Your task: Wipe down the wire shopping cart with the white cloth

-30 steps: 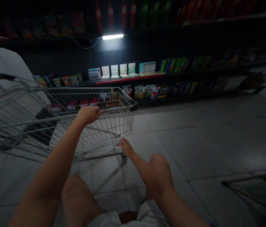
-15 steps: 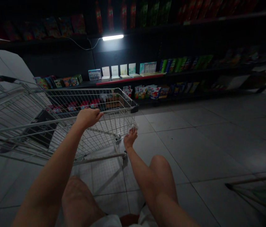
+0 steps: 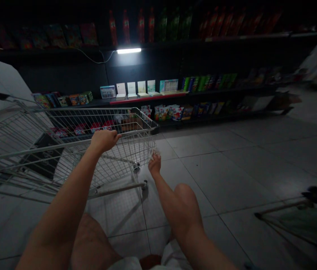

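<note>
A wire shopping cart (image 3: 119, 152) stands in front of me, its front end to the right. My left hand (image 3: 104, 140) is closed around the cart's near top rail. Low by the cart's front end, my right hand (image 3: 155, 163) pinches a crumpled whitish cloth or wipe (image 3: 155, 152). The cloth is at the front wire panel; whether it touches the wires I cannot make out. Inside the basket, toward the left, is a dark panel (image 3: 44, 155) with pale markings.
A dark shelf unit (image 3: 74, 71) runs behind the cart, with bottles (image 3: 141, 25), upright booklets (image 3: 131, 90) and snack bags (image 3: 168, 112). A lit tube lamp (image 3: 129, 50) hangs under one shelf. A folding-frame object (image 3: 282, 210) stands at right on the tiled floor (image 3: 203, 168).
The view has turned slightly to the right, so the shelves and cart sit farther left. My right hand has shifted a little at the cart's front; my left hand keeps its hold.
</note>
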Available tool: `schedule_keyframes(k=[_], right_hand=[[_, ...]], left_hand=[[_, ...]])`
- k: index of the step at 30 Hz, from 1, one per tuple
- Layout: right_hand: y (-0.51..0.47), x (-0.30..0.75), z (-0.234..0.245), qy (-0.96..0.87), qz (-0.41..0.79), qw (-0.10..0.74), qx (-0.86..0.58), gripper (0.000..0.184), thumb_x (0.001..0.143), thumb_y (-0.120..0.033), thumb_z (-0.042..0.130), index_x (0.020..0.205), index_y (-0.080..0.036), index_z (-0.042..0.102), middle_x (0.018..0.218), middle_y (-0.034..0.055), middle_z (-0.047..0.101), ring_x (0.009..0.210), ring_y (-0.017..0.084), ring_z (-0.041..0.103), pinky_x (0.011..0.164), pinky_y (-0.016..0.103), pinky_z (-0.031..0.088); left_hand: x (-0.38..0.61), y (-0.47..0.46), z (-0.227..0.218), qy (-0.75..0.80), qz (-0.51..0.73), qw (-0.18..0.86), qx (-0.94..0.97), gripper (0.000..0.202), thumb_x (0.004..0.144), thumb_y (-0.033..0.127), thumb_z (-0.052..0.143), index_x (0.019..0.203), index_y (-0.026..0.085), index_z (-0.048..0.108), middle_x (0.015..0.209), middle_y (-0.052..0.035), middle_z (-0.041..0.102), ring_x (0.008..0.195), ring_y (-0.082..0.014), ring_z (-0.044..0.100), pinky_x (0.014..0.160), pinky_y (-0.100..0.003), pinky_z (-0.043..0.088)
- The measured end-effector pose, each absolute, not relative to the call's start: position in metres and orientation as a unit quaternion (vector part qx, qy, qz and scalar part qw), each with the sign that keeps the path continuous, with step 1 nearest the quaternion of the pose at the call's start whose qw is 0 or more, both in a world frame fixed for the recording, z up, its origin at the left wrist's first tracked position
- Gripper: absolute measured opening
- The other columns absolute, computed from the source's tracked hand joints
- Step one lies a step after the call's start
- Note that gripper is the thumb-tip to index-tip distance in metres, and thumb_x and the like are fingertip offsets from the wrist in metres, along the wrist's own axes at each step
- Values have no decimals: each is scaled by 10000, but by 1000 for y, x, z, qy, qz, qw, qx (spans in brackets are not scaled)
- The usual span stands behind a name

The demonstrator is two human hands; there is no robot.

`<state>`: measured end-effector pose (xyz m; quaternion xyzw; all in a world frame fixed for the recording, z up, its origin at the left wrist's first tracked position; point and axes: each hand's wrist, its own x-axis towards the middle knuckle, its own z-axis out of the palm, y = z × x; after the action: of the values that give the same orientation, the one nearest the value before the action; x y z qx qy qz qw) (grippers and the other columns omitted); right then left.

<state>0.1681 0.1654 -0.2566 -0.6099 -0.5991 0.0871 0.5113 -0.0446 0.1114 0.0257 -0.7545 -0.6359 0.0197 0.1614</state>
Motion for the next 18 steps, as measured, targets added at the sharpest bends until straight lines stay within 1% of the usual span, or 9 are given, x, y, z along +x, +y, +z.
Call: schedule_keyframes(k=[2,3,4,6,8,10,12,15,18], right_hand=[[170,168,-260,-550,97,529,-639,324,908,-222,488,1166,-86,630,1058,116,655,984,202,622,875,370,538],[173,170,-259,-530,103,538,-647,369,875,-172,433,1159,-63,641,1005,121,664,954,203,623,854,354,538],[178,174,-255,-517,107,546,-650,430,836,-137,382,1165,-50,644,976,122,668,940,202,622,849,346,535],[190,185,-240,-513,112,557,-644,512,774,-102,338,1185,-66,642,987,112,670,959,195,618,895,349,519],[201,197,-222,-536,117,557,-623,521,727,-94,371,1161,-106,658,1027,103,670,991,189,614,954,350,493],[205,204,-208,-570,120,546,-602,475,684,-93,438,1088,-130,686,1054,106,672,985,194,615,964,345,486],[201,204,-201,-596,117,532,-590,416,654,-83,491,1005,-139,707,1077,128,674,977,211,613,963,351,481],[187,196,-202,-605,107,531,-583,357,651,-82,513,937,-145,717,1125,153,665,1011,227,602,994,360,455],[181,197,-198,-581,118,556,-582,363,676,-134,478,952,-124,714,1045,127,678,953,212,614,941,337,484]], left_hand=[[-46,109,25,-636,18,163,-754,563,960,547,228,1052,222,679,1046,-138,738,970,-299,684,800,-400,481],[-47,107,25,-635,18,165,-754,565,962,546,224,1052,223,679,1037,-138,739,969,-299,684,801,-399,482],[-47,106,25,-635,18,166,-754,566,963,547,221,1051,225,678,1029,-137,740,968,-299,685,801,-397,482],[-49,103,24,-636,18,170,-753,564,963,547,222,1041,226,679,1015,-133,741,962,-297,688,798,-391,482],[-50,101,23,-635,17,175,-752,559,963,545,226,1036,224,678,1009,-129,741,957,-296,689,797,-385,481],[-50,100,23,-635,14,176,-752,559,962,539,230,1036,217,680,1008,-133,741,957,-303,690,790,-386,482],[-51,100,22,-636,12,174,-752,561,961,538,233,1040,213,683,1016,-139,740,962,-310,689,788,-391,482],[-52,100,22,-639,12,170,-750,564,960,541,230,1048,222,686,1032,-136,740,970,-305,688,797,-391,479],[-52,96,22,-639,12,172,-749,568,962,539,226,1058,220,687,1031,-137,740,968,-305,689,796,-389,478]])
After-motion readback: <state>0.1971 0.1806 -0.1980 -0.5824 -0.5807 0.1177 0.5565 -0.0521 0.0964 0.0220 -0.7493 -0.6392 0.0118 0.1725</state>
